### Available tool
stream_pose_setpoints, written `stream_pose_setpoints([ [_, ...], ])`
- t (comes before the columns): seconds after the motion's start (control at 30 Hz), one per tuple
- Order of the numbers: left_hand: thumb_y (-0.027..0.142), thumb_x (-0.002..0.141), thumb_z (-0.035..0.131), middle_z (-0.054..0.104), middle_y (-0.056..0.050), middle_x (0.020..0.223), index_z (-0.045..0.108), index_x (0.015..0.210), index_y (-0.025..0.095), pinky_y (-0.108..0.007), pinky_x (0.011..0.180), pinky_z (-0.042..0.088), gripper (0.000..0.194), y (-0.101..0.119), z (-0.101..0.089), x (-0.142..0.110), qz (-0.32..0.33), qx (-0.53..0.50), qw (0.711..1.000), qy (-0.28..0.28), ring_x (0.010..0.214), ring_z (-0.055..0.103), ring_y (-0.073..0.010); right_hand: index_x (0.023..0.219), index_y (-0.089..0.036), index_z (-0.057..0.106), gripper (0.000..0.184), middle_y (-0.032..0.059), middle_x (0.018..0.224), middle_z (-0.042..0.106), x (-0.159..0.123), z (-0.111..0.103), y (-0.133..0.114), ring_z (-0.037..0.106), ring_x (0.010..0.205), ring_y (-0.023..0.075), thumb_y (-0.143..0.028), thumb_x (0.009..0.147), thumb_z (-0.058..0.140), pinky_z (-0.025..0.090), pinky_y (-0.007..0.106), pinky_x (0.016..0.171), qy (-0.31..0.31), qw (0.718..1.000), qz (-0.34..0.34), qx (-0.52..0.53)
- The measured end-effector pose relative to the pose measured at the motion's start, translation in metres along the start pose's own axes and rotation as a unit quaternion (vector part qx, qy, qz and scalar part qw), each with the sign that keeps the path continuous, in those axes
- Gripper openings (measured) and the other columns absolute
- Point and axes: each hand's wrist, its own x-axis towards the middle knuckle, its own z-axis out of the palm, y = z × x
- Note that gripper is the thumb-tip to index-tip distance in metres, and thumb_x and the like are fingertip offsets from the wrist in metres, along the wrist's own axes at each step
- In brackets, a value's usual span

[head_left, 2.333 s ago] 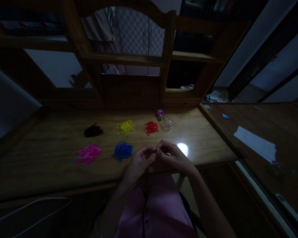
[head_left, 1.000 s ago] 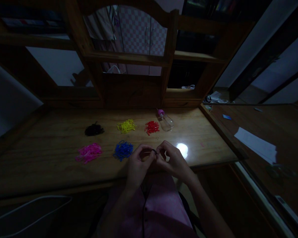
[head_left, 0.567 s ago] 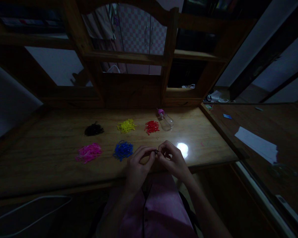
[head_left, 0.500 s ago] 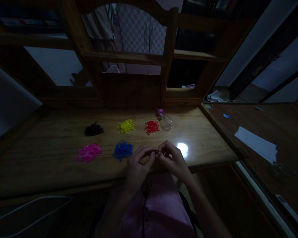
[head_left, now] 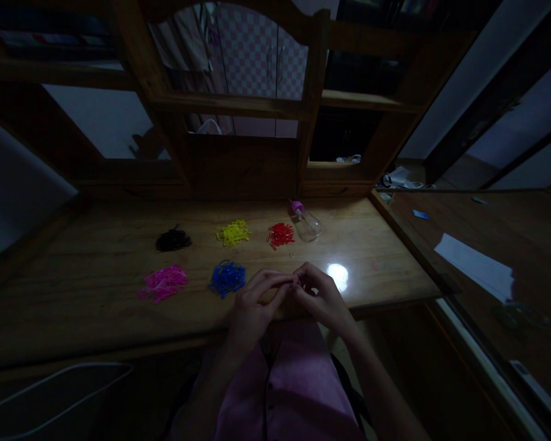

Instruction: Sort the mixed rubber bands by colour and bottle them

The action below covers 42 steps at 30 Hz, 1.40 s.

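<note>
Close to the table's front edge, my left hand [head_left: 257, 301] and my right hand [head_left: 320, 295] meet at the fingertips. Both are closed in a pinch around something small and dark, mostly covered by the fingers, whose kind I cannot make out. Left of my hands lies a pile of blue rubber bands [head_left: 228, 278], with pink bands [head_left: 164, 283] further left. Behind them sit black bands [head_left: 173, 239], yellow bands [head_left: 232, 233] and a heap of small red pieces [head_left: 280, 235]. A tiny yellowish ring [head_left: 291, 255] rests just beyond my fingertips.
A clear bottle with a pink top [head_left: 309, 226] lies on its side behind my right hand. The wooden table [head_left: 96, 269] backs onto a shelf unit [head_left: 243, 165]. On the side surface to the right are white papers [head_left: 475, 266] and a small blue packet [head_left: 420, 215].
My fingertips have drawn closer together, covering more of the small dark thing between them. The piles and the bottle stay where they were.
</note>
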Motion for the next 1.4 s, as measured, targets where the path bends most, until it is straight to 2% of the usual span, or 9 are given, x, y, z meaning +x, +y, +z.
stream_pose_setpoints([
  [0.3,0.02,0.085,0.063,0.065,-0.002,0.093,0.07,0.089,0.022,-0.025,0.081,0.047,0.008,-0.006,0.001,-0.004,0.003,0.016,0.999,0.031,0.09,0.061,-0.0159,0.082,-0.019,0.057,0.005,-0.0028,0.074,0.054,0.001,0.0,0.001,0.049,0.065,0.0106,-0.015,0.08,0.058,0.035,0.02,0.055,0.0,1.0,0.003,0.004],
  [0.67,0.023,0.084,0.064,0.063,-0.002,0.09,0.066,0.087,0.02,-0.024,0.078,0.048,0.004,-0.01,-0.001,-0.003,-0.037,0.007,0.999,0.027,0.088,0.061,-0.0155,0.082,-0.019,0.056,0.008,-0.003,0.074,0.055,0.0,-0.002,-0.003,0.049,0.065,0.0103,-0.013,0.079,0.058,0.035,0.02,0.055,0.015,1.0,-0.007,-0.016],
  [0.83,0.027,0.082,0.066,0.064,-0.002,0.09,0.065,0.087,0.019,-0.025,0.079,0.051,0.009,-0.013,0.001,-0.003,-0.101,-0.064,0.992,0.039,0.087,0.063,-0.016,0.082,-0.019,0.056,0.009,-0.0033,0.073,0.053,-0.001,-0.001,0.0,0.049,0.064,0.01,-0.012,0.078,0.059,0.035,0.02,0.055,0.0,1.0,-0.01,0.001],
  [1.03,0.03,0.078,0.071,0.068,-0.002,0.088,0.066,0.088,0.019,-0.024,0.079,0.052,0.016,-0.011,0.002,-0.004,-0.176,-0.181,0.967,0.034,0.087,0.067,-0.0157,0.084,-0.02,0.055,0.009,-0.0016,0.079,0.054,-0.004,0.002,-0.001,0.05,0.067,0.0106,-0.012,0.079,0.059,0.036,0.021,0.055,0.006,1.0,-0.022,0.001],
  [1.4,0.029,0.078,0.07,0.069,-0.002,0.087,0.065,0.088,0.018,-0.026,0.08,0.053,0.015,-0.01,0.002,0.0,-0.163,-0.198,0.966,0.023,0.086,0.067,-0.0167,0.085,-0.02,0.056,0.008,-0.0013,0.081,0.053,-0.005,0.003,-0.005,0.05,0.067,0.0103,-0.015,0.082,0.061,0.038,0.021,0.055,0.006,0.999,-0.045,0.015],
])
